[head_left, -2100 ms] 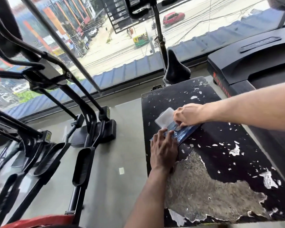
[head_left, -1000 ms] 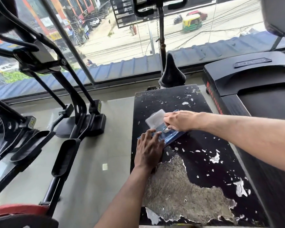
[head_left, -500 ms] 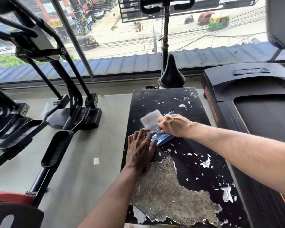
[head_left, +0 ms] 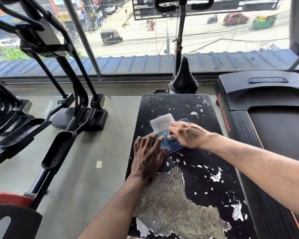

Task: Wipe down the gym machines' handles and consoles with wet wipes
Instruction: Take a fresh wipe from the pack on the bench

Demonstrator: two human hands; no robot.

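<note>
Blue wipes pack [head_left: 169,145] lay lid-open on the peeling table [head_left: 205,169], left hand [head_left: 148,158] pressing it with flat fingers, right hand [head_left: 186,134] pinching at its opening.

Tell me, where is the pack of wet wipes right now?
In the head view the wet wipes pack lies mid-frame on the peeling black bench, lid flipped open, between the left hand and right hand.

One wipes pack [head_left: 169,144]; two hands; one worn bench [head_left: 205,183]; one treadmill [head_left: 269,107]; one saddle [head_left: 184,80].
</note>
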